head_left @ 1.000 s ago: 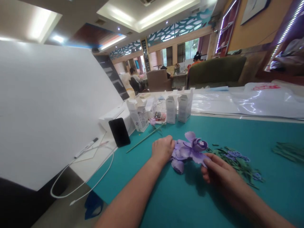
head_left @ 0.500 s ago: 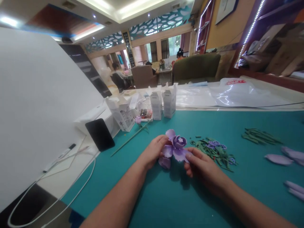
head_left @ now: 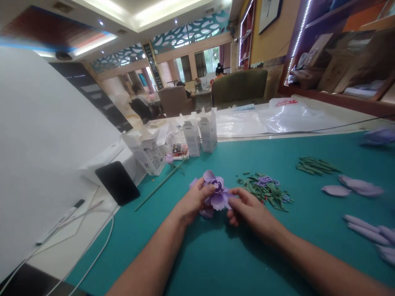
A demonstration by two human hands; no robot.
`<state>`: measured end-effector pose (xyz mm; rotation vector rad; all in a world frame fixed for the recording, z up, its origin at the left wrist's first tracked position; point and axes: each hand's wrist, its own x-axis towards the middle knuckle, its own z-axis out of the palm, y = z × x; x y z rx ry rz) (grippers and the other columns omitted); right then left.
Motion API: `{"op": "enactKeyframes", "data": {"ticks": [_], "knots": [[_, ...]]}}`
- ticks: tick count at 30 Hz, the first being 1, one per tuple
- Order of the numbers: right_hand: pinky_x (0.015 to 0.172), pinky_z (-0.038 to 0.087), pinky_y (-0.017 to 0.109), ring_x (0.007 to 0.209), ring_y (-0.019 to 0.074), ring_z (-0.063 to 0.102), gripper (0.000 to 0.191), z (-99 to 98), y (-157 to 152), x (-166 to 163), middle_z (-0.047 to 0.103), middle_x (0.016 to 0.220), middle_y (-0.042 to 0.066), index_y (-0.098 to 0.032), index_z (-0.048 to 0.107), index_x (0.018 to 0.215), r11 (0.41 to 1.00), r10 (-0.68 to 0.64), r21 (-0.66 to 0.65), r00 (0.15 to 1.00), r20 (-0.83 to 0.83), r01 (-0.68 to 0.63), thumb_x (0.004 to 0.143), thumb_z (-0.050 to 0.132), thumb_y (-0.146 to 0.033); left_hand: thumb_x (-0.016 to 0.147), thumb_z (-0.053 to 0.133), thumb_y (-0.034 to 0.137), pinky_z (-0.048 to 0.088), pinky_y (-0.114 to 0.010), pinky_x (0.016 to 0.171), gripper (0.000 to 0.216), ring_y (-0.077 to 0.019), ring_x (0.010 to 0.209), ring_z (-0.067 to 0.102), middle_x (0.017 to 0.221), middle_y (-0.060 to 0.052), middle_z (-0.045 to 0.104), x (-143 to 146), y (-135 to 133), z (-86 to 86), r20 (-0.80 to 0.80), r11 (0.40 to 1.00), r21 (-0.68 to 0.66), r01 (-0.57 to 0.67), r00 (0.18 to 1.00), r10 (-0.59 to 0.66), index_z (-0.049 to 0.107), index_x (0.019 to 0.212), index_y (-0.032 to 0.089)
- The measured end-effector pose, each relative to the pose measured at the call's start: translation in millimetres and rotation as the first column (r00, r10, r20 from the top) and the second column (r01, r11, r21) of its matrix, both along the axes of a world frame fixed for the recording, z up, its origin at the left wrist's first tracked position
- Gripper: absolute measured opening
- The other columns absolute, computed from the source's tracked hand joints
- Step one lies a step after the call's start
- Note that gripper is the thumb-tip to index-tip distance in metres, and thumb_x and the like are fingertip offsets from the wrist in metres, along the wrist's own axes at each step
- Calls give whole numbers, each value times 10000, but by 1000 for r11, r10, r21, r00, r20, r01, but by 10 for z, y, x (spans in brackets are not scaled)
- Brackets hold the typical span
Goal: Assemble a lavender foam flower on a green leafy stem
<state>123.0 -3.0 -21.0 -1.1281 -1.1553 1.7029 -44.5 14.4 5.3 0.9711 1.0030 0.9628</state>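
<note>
A purple artificial flower (head_left: pixel 217 200) with spread, wavy-edged petals and a cupped centre is held between both hands above the teal mat. My left hand (head_left: pixel 197 199) grips it from the left, with the thumb laid over the flower's centre. On the other side, my right hand (head_left: pixel 245 206) pinches the edge of a right-hand petal between thumb and fingers. Another purple petal piece (head_left: pixel 206 213) shows below the flower; whether it is joined to it, I cannot tell. The fingers under the petals are hidden.
Right of the hands lies a pile of green leaf pieces (head_left: pixel 268 191) with purple rings. Green stems (head_left: pixel 316 166) and purple petal bundles (head_left: pixel 364 186) lie farther right. A stemmed flower (head_left: pixel 159 185), a black tablet (head_left: pixel 117 183) and white boxes (head_left: pixel 209 132) stand or lie left and behind.
My left thumb has moved from the flower's left edge onto its centre. The right hand still pinches the petal. The camera view has turned somewhat to the right.
</note>
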Motion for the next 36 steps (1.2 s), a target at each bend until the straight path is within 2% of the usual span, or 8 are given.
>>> {"op": "enactKeyframes", "data": {"ticks": [9,13,16,19,21,24,30,36], "knots": [[503,460,272,516,146,600,412,-2,84,109,626,617,-19,-205,540,966,994,7,105,1000,18,-9,804,571,-582,599,826,389,445,-220,546,436,-125,623,591,796,-1,657,-68,38,53,84,997,-36,-73,994,76,635,946,208],[494,466,274,518,144,590,310,-74,206,201,628,678,-6,-201,542,985,967,-86,253,981,175,40,860,494,-480,634,810,386,492,-232,575,381,-128,659,611,804,15,669,-262,102,143,187,980,-39,-194,962,197,647,929,209],[631,523,335,680,188,648,233,-173,232,222,670,824,56,-196,583,1005,858,-178,512,903,390,-52,892,430,-330,702,765,395,515,-238,577,295,-122,637,614,769,7,678,-381,137,195,214,962,-57,-267,938,273,656,875,183],[841,516,410,982,245,630,303,-285,208,194,672,1064,126,-184,615,1103,610,-311,750,793,524,-256,907,385,-195,761,713,401,520,-238,569,257,-118,609,611,713,-2,672,-411,149,211,242,958,-77,-277,927,288,663,829,158],[914,497,439,1100,265,580,369,-355,199,159,637,1194,150,-164,586,1217,469,-376,795,727,574,-385,920,367,-146,791,682,401,518,-238,564,254,-118,600,608,691,-7,668,-391,149,209,254,960,-87,-267,926,281,670,823,149],[985,466,464,1189,289,522,412,-449,230,107,591,1299,164,-120,529,1315,344,-467,782,627,623,-520,931,379,-122,808,662,395,505,-231,556,255,-120,601,607,678,-13,665,-344,142,203,260,963,-102,-248,928,266,678,813,140],[887,505,432,1069,288,569,332,-504,319,71,636,1199,174,-106,572,1241,312,-554,704,480,680,-638,934,451,-127,759,720,382,500,-230,577,230,-124,635,616,742,-6,687,-290,121,178,276,972,-124,-200,934,227,683,835,168],[714,457,343,788,228,565,123,-403,302,117,654,844,82,-153,656,930,299,-607,684,420,674,-665,913,535,-137,690,772,443,476,-229,578,326,-123,616,592,733,-14,675,-261,124,83,281,989,-141,-41,956,80,694,844,167]]}}
